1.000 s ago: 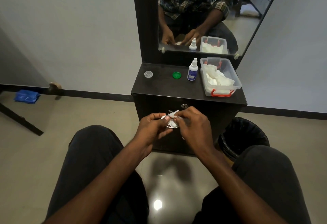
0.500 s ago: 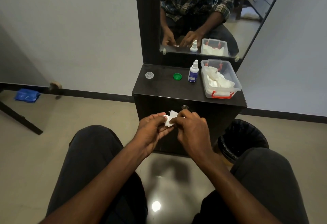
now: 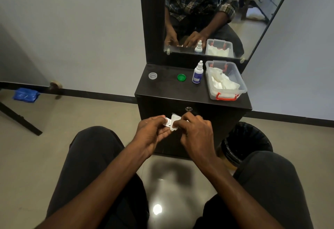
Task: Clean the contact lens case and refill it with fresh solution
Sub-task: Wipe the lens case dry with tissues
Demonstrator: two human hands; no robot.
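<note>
Down in front of the dark cabinet point(image 3: 191, 100), both hands are working close together over the lap. Left hand point(image 3: 151, 131) grips the white lens case point(image 3: 167, 121), thumb on top, fingers curled underneath. Right hand point(image 3: 196, 129) pinches a white tissue point(image 3: 175, 120) and presses it against the case; the two hands are almost touching, joined by case and tissue. How much of the case is covered, hard to say, as the fingers hide a good part of it.

Up on the cabinet top, at eleven o'clock from the hands, sits a clear cap point(image 3: 152, 75), alone near the left edge. At twelve o'clock, a green cap point(image 3: 181, 77), lying flat. Just beside it, toward one o'clock, the solution bottle point(image 3: 197, 73) stands upright, white nozzle, blue label. Further round at one o'clock, a clear plastic box point(image 3: 240, 82) with red clips, crumpled white tissues inside.

Behind all that, the mirror point(image 3: 213, 11) reflects the bottle, the box and both hands. At three o'clock from the hands, on the floor, a bin point(image 3: 253, 138) lined with a black bag, tucked beside the cabinet.
</note>
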